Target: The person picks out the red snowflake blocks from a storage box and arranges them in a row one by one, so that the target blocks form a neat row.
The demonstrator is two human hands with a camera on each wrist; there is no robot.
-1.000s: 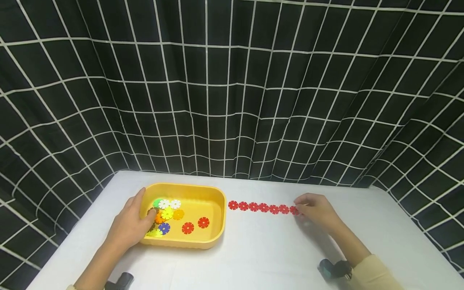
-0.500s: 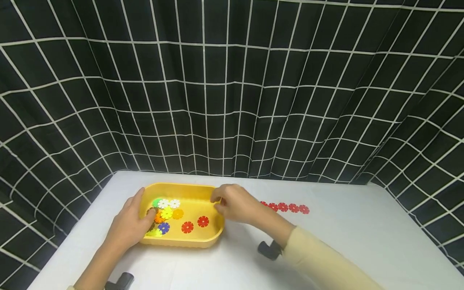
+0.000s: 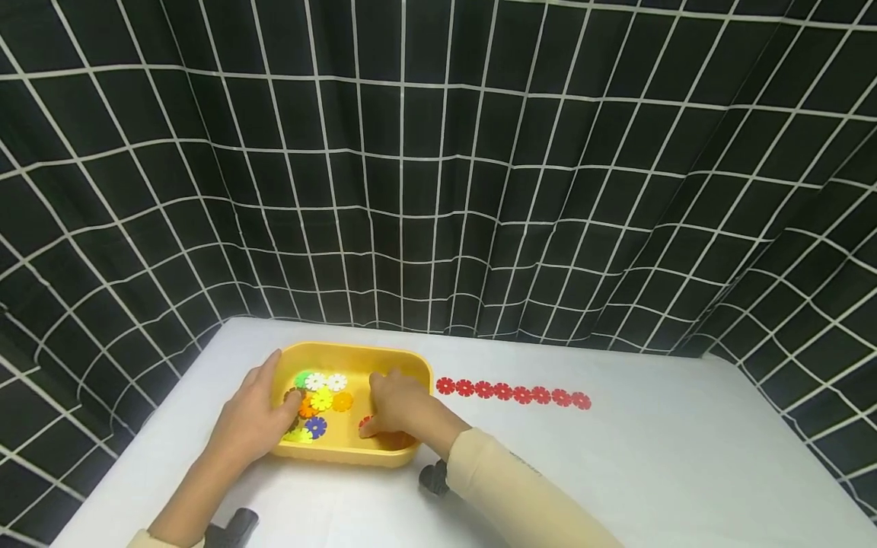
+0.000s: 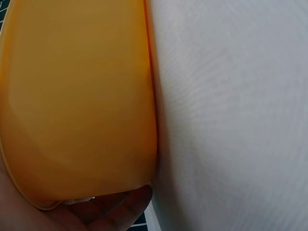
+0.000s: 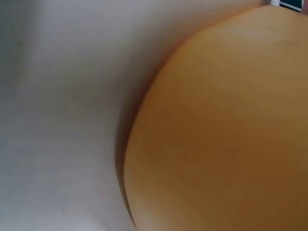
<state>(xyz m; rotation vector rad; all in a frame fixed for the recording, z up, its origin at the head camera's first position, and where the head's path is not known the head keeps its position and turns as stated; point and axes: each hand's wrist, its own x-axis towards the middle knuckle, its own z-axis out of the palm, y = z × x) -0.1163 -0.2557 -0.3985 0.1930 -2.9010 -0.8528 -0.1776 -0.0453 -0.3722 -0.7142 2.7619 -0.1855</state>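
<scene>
A yellow plastic tray (image 3: 342,455) stands on the white table, holding several flower-shaped plastic discs. My left hand (image 3: 250,415) grips its left end, thumb over the rim and fingers outside; the left wrist view shows fingers (image 4: 118,211) against the tray's end wall (image 4: 82,106). Inside the tray's right part is my right hand (image 3: 397,403), thumb and forefinger spread apart. By the thumb a red flower disc (image 3: 365,421) shows in part, with the palm over that area. To the right of the tray lies a row of red flower discs (image 3: 503,391), edge to edge.
At the tray's left lie a yellow disc (image 3: 321,398), an orange disc (image 3: 342,401), a blue disc (image 3: 316,426) and white discs (image 3: 336,382). White tabletop (image 3: 637,464) stretches to the right. A black cloth with white grid lines (image 3: 438,190) hangs behind and at both sides.
My right hand has left the right end of the red row, moved left over the tray's right rim and gone down into the tray. The left hand keeps its grip.
</scene>
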